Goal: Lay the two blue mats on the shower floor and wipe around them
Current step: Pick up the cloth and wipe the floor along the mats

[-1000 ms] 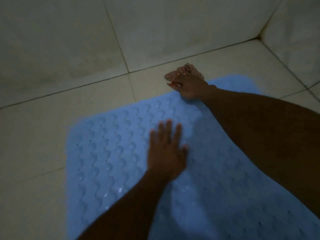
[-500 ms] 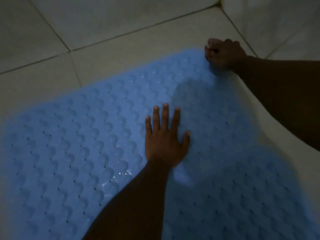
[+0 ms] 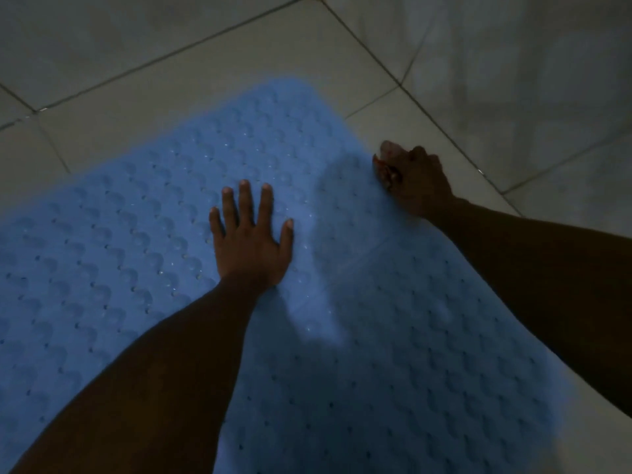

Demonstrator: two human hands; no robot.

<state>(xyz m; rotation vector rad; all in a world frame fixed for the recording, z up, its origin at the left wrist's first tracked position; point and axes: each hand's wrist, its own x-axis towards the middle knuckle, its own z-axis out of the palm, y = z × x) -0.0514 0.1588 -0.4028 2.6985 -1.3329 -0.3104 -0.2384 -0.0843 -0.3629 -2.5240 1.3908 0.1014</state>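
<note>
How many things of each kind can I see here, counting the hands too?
Blue mats: 2, far mat, near mat, faint seam between.
Hands: 2, left hand flat on far mat, right hand.
Cloths: 1, cloth bunched in right hand.
Total: 5

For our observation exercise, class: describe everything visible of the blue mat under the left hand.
The blue mat looks rubbery, covered in rows of raised bumps with small holes. It lies flat on the pale tiled floor, one rounded corner at the far end. The left hand presses on it, fingers straight and spread; the right hand, gripping a cloth, is at its right edge.
</note>
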